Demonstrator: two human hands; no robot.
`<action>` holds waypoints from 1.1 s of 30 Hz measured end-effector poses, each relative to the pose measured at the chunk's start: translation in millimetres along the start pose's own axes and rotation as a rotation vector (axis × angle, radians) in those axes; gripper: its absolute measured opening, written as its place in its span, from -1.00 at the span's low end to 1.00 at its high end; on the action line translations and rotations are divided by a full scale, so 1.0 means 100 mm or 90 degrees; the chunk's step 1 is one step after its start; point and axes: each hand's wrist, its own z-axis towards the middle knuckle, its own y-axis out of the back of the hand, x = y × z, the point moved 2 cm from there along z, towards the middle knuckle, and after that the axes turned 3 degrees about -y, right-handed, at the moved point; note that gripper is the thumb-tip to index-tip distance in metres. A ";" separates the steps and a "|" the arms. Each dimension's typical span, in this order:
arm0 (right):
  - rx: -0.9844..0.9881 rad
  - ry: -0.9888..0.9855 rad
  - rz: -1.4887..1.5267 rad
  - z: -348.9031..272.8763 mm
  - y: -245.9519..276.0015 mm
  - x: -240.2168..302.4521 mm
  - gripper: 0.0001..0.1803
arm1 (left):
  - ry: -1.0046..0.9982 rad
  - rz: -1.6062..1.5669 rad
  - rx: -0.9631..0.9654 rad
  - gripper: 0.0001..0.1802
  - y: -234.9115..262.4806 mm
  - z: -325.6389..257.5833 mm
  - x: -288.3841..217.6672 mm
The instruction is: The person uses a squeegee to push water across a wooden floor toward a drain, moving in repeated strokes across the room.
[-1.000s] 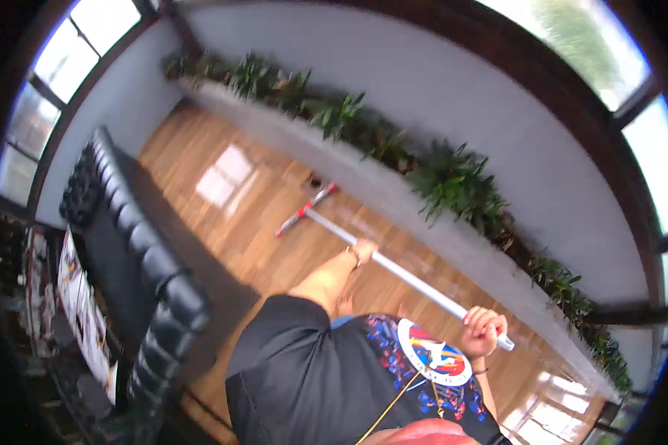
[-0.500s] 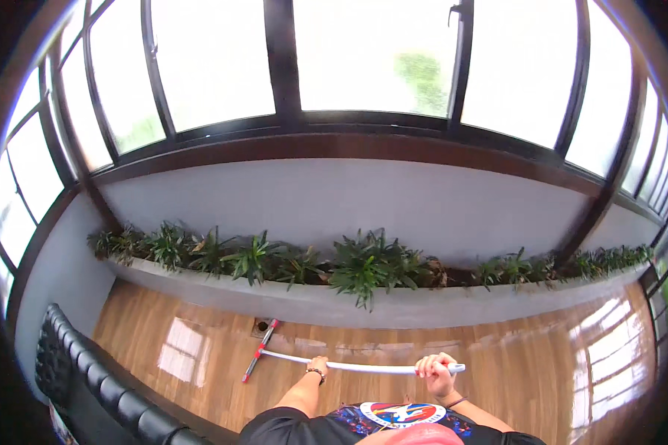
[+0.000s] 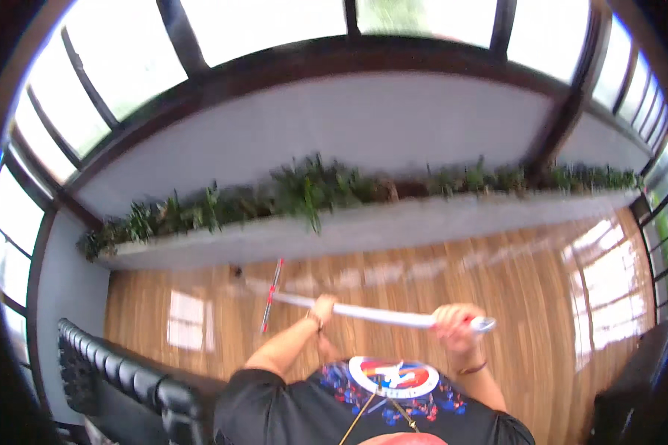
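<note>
Both my hands grip the long white handle of a floor squeegee [image 3: 382, 316], which slants across in front of my body. Partway along the handle, my left hand [image 3: 323, 306] is closed around it. At the upper end, my right hand [image 3: 456, 325] wraps the grip, and the grey-and-red tip sticks out past the fingers. The narrow red and dark squeegee head [image 3: 272, 296] is at the wooden floor [image 3: 527, 297] on the left, right of a small dark drain hole [image 3: 237, 272]. Whether its blade presses on the floor I cannot tell.
A long concrete planter [image 3: 423, 222] with green plants [image 3: 308, 189] runs along the wall below the windows. A black tufted sofa [image 3: 137, 378] stands at the lower left. Shiny reflections lie on the floor. Dark furniture [image 3: 634, 378] is at the lower right.
My view has tilted down and turned. The squeegee head has shifted right, away from the drain hole, and stands straighter in view. Both hands still hold the handle, the right one now farther right.
</note>
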 end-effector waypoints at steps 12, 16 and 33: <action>-0.290 0.302 -0.304 -1.73 0.84 2.96 -0.64 | -0.425 -0.288 0.261 -0.78 -0.90 1.23 -4.19; -0.315 0.306 -0.340 -1.75 0.99 2.93 -0.62 | -0.408 -0.273 0.288 -0.78 -1.18 1.45 -4.50; -0.079 -0.022 -0.104 0.05 0.38 -0.66 -0.73 | 0.230 -0.055 0.106 -0.88 -0.88 0.46 0.26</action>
